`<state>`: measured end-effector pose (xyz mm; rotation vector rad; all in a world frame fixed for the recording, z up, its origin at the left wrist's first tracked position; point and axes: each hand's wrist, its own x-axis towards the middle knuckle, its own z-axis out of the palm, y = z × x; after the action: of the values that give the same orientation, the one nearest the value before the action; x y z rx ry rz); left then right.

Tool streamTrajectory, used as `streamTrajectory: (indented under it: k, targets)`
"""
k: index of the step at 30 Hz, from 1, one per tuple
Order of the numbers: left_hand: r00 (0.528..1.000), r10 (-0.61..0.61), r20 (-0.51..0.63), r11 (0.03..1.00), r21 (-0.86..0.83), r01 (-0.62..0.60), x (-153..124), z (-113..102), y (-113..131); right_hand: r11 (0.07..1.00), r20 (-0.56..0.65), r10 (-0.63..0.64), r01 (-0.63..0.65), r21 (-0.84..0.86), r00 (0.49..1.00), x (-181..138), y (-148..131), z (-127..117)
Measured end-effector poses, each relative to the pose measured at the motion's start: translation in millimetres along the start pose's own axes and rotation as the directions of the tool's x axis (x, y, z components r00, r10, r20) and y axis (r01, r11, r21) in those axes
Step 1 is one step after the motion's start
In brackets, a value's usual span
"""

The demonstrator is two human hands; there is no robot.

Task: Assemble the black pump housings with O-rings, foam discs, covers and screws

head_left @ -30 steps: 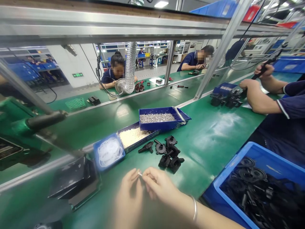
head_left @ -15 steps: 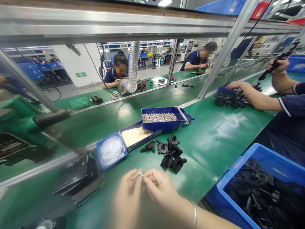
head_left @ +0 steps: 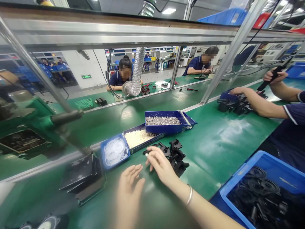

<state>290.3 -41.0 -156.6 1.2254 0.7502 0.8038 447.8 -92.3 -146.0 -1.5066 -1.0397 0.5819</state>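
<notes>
My left hand [head_left: 130, 184] is held over the green bench with fingers apart and nothing in it. Farther forward, my right hand [head_left: 159, 163] pinches a small white piece [head_left: 146, 155] at its fingertips; its exact kind is too small to tell. That hand is beside a loose group of black plastic housings [head_left: 176, 144] and partly hides some of them. Just beyond it lies a bin of small cream-coloured pieces [head_left: 137, 138]. A blue bin of small metal pins [head_left: 163, 121] overlaps that bin's far end. White rings [head_left: 115, 151] fill a blue tray to the left.
A blue crate [head_left: 228, 194] of black parts stands at the lower right. At left are a green machine [head_left: 30, 127] and a dark metal box [head_left: 79, 173]. A co-worker's hands [head_left: 240, 92] work at the far right over black parts. A metal post [head_left: 214, 73] rises behind the bench.
My hands have parted. The right one moved forward toward the black housings with the white piece, while the left let go and opened. The whole view shifted slightly.
</notes>
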Motion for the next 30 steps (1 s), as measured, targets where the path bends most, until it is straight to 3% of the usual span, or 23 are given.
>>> streamTrajectory:
  k: [4, 7, 9, 12, 15, 19, 21, 25, 30]
  targets:
    - [0.999, 0.011, 0.044, 0.998, 0.057, -0.013, 5.2, 0.0, -6.0, 0.989, -0.077, 0.036, -0.047, -0.140, 0.996, 25.8, 15.2, -7.7]
    - [1.000, -0.005, -0.017, 0.991, 0.131, 0.007, 11.3, -3.3, -10.3, 0.986, -0.020, 0.014, -0.017, -0.169, 1.000, 18.7, 13.1, -8.4]
    - [0.996, -0.091, -0.021, 0.987, 0.128, 0.093, 12.7, -5.0, -6.7, 0.993, 0.094, -0.005, 0.016, -0.120, 0.996, 2.8, 3.2, -8.1]
    - [0.942, -0.262, 0.207, 0.961, -0.032, 0.274, 8.3, -4.5, 9.0, 0.994, 0.340, -0.025, -0.011, 0.106, 0.940, -24.0, -13.9, -9.1]
    - [0.876, -0.252, 0.411, 0.920, -0.180, 0.349, 1.5, -1.0, 25.1, 0.970, 0.417, -0.029, -0.075, 0.230, 0.908, -38.7, -22.3, -10.9]
    - [0.923, -0.212, 0.322, 0.942, -0.186, 0.281, -1.2, 2.4, 29.2, 0.969, 0.160, 0.015, -0.053, 0.241, 0.987, -37.8, -23.5, -13.2]
    - [0.944, -0.192, 0.270, 0.960, -0.150, 0.238, -0.1, 2.4, 25.7, 0.965, 0.100, 0.108, -0.128, 0.229, 0.989, -35.8, -24.8, -14.0]
    - [0.963, -0.154, 0.222, 0.976, -0.118, 0.183, 2.7, 1.6, 18.9, 0.960, 0.262, 0.223, -0.259, 0.109, 0.939, -39.2, -25.8, -10.3]
    - [0.966, -0.173, 0.191, 0.963, -0.175, 0.207, 1.3, 2.5, 22.9, 0.985, 0.259, 0.161, -0.172, 0.019, 0.952, -45.3, -23.0, -1.3]
